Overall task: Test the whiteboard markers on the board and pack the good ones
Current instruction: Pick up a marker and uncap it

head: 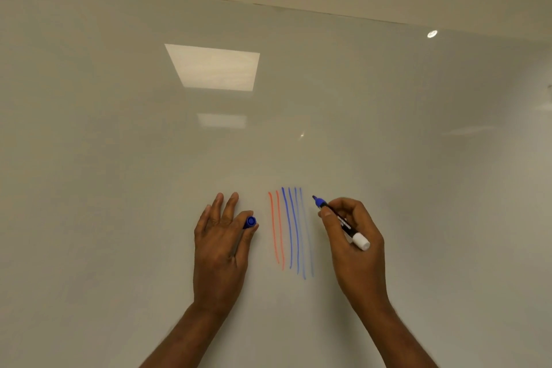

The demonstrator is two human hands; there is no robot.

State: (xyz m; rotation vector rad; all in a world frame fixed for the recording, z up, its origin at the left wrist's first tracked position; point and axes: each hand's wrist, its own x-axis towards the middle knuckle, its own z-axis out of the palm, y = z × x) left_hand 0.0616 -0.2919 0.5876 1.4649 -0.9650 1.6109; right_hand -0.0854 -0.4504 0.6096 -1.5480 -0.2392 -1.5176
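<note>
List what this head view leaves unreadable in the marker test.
Head view:
- Print on the blue marker: too small, blurred, partly under fingers of the right hand.
- Whether the tip touches the whiteboard: cannot tell from this angle.
- Most of the blue cap: hidden by the left hand.
- Forearms: cut off by the bottom edge.

No text can be read. White print is seen on the black barrel of the marker [343, 222], just right of the lines [291, 233] drawn on the board [119, 158], but it is too blurred to be made out.
</note>
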